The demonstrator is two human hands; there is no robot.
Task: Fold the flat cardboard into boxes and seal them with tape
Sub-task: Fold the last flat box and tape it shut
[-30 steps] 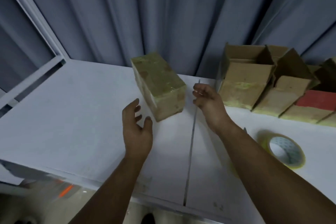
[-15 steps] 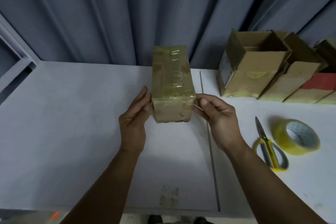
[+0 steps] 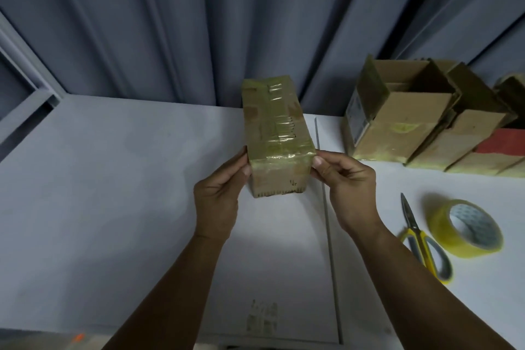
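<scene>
Both your hands grip the sealed box (image 3: 277, 128) at its near end on the table (image 3: 113, 179): left hand (image 3: 218, 196) pinching its left corner, right hand (image 3: 346, 187) its right. Taping looks done, so next you likely set it by the open boxes (image 3: 397, 122).

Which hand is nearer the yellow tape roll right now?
Right. The right hand grips the taped box at its near right corner, with the tape roll off to its right, beyond the scissors. The left hand grips the box's left side, farther away.
</scene>
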